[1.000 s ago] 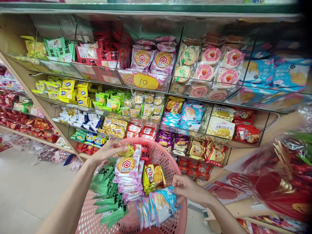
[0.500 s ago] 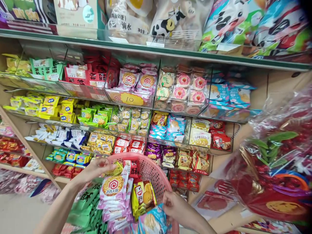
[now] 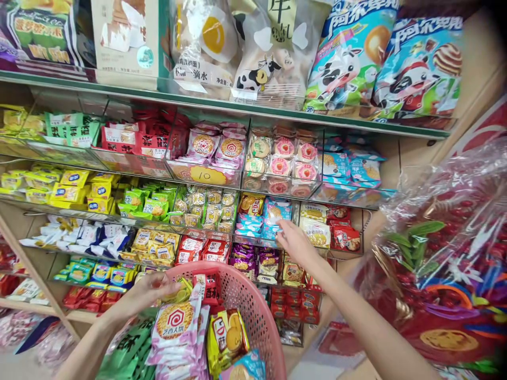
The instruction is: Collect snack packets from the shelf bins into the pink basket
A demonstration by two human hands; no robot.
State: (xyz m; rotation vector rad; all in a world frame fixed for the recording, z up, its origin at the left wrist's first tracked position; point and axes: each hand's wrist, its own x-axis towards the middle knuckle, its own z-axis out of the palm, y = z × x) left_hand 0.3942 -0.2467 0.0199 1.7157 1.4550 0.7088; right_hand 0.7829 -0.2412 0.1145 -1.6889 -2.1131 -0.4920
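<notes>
A pink plastic basket (image 3: 259, 311) sits in front of me, filled with wrapped snacks. My left hand (image 3: 156, 290) is closed at the basket's left rim, its fingertips over small yellow packets (image 3: 182, 289). Inside lie a stack of pink-and-white cracker packets (image 3: 176, 322), green packets (image 3: 127, 345), a red packet (image 3: 206, 285), a yellow-and-brown biscuit packet (image 3: 227, 335) and a light blue packet (image 3: 245, 367). My right hand (image 3: 295, 240) reaches to the shelf, fingers partly stretched at the blue biscuit packets (image 3: 277, 211); I see nothing held in it.
Clear-fronted shelf bins (image 3: 206, 174) hold several kinds of wrapped snacks. Large snack bags (image 3: 340, 63) stand on the glass-edged top shelf (image 3: 277, 113). On the right, a plastic-wrapped red decoration (image 3: 431, 274) with green leaves juts out beside the shelves.
My right hand has left the basket and moved up to the blue packets on the shelf. My left hand stays at the basket's rim. The view has tilted up slightly.
</notes>
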